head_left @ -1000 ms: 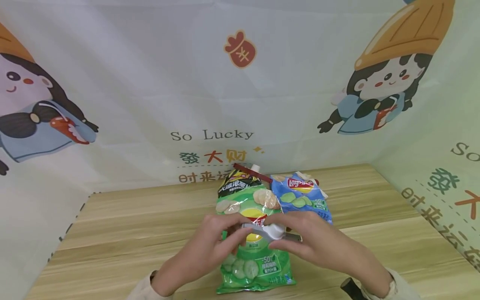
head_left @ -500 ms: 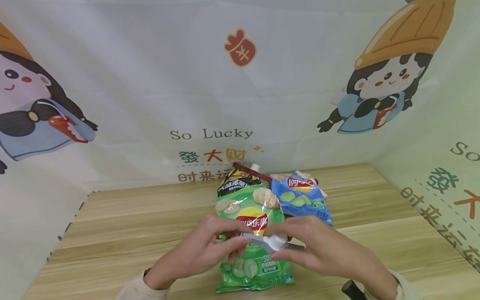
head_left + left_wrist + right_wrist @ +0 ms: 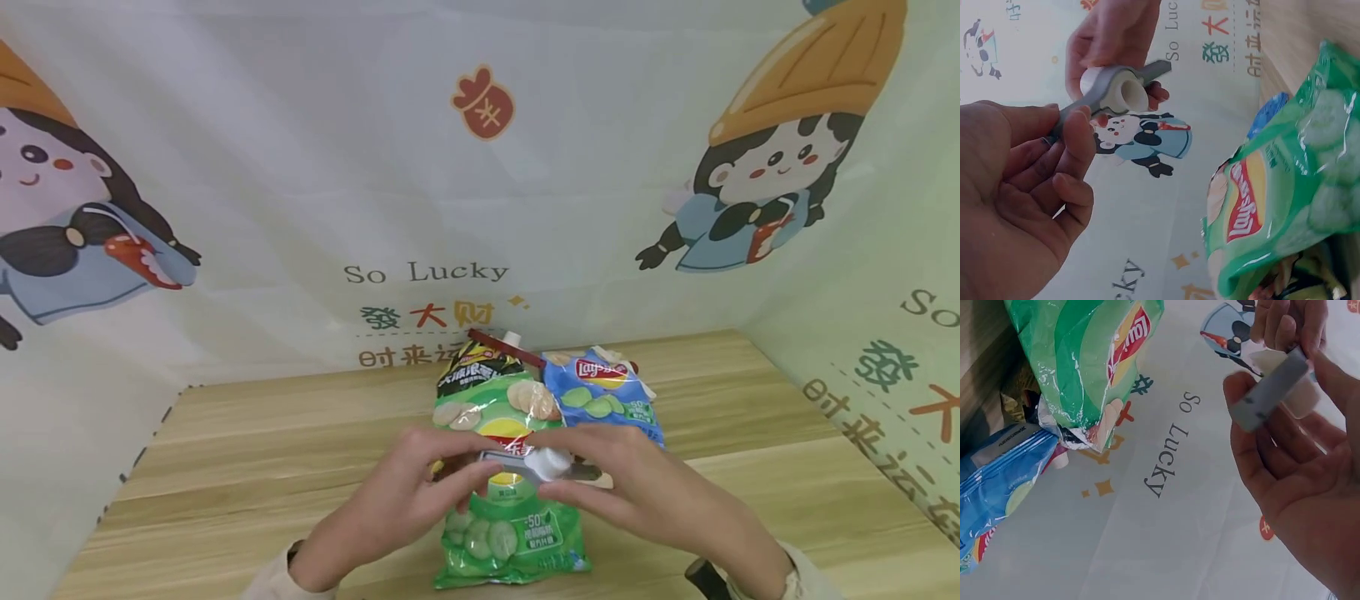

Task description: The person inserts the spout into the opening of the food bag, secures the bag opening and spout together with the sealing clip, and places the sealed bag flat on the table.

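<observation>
A grey bag clip (image 3: 517, 462) with a white round spout (image 3: 547, 463) is held up above a green Lay's chip bag (image 3: 517, 542). My left hand (image 3: 408, 483) pinches its left end between thumb and fingers. The opposite end is pinched by my right hand (image 3: 630, 479). In the left wrist view the open mouth of the spout (image 3: 1132, 94) shows beside the grey bar. Seen from the right wrist, the grey bar (image 3: 1270, 390) lies slanted between the thumb and fingers. Both hands hide part of the green bag's middle.
Behind the green bag lies a black chip bag (image 3: 480, 367), with a dark red clip (image 3: 498, 345) and white spout at its top. A blue Lay's bag (image 3: 600, 392) lies at the right. A printed cloth (image 3: 315, 167) walls the wooden table (image 3: 285, 450).
Both hands dip slightly with the clip, then come back up. Each keeps its pinch on the clip. The chip bags stay in place.
</observation>
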Demonstrator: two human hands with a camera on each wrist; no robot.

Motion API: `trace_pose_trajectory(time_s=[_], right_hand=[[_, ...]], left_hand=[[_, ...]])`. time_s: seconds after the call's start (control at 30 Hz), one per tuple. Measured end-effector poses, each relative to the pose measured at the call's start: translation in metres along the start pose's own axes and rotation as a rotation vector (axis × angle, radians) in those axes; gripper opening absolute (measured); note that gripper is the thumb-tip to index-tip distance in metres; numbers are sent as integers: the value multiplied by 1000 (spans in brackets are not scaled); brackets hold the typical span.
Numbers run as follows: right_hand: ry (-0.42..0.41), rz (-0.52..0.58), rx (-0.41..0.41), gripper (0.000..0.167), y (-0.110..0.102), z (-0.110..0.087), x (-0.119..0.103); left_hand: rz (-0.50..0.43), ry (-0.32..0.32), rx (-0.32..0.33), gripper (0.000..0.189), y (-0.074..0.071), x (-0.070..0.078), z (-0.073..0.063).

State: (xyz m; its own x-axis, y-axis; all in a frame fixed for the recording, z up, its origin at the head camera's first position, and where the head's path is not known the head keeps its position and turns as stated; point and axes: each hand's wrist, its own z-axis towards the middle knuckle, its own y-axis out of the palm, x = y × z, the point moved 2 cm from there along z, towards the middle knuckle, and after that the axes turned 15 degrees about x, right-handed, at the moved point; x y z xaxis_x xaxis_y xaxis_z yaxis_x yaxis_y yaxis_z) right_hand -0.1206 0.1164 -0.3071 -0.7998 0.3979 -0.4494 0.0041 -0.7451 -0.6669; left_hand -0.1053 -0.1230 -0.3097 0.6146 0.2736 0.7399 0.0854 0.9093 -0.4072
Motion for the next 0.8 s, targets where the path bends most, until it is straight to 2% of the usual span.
trace_pose_trajectory(time_s=[0.07, 0.17, 0.33, 0.5, 0.63, 0.8], right_hand=[[-18, -12, 57, 29, -1, -1, 0], [-95, -62, 134, 25, -2, -1, -1], [-213, -153, 184, 22, -2, 0, -2], [-242, -161, 187, 22, -3, 1, 0], [-239, -142, 182, 23, -3, 1, 1], [-241, -120, 193, 22, -3, 2, 1]], left_hand=[[24, 14, 23, 20, 0, 2, 0], [38, 35, 34, 20, 1, 3, 1], [30, -14, 15, 21, 1, 1, 1], [-20, -71, 12, 23, 1, -2, 1], [-31, -112, 74, 23, -1, -6, 0], [-32, -92, 156, 18, -1, -7, 0]])
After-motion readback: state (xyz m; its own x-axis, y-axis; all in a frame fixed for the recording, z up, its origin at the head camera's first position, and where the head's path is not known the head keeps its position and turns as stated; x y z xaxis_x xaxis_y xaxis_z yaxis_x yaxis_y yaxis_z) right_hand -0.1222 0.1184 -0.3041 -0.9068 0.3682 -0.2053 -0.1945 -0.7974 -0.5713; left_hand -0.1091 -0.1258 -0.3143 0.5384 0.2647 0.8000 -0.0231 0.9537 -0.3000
